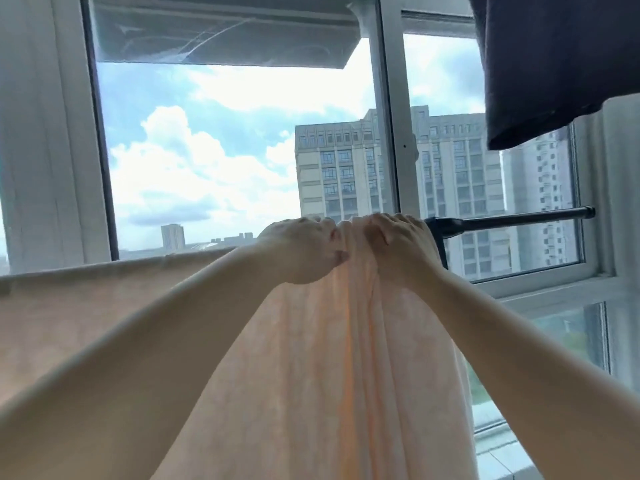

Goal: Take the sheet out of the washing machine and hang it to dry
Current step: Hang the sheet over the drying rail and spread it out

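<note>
A pale peach sheet (311,358) hangs draped over a black drying rail (512,218) in front of the window. It lies spread flat along the rail to the left and is bunched in folds at the centre. My left hand (301,251) grips the bunched top of the sheet at the rail. My right hand (398,244) holds the folds right beside it, fingers curled over the top edge. The rail's bare right end sticks out past my right hand. The washing machine is out of view.
A large window with white frames (391,133) stands directly behind the rail, with tall buildings outside. A dark garment (554,64) hangs at the upper right above the rail. A white curtain (31,133) hangs at the left.
</note>
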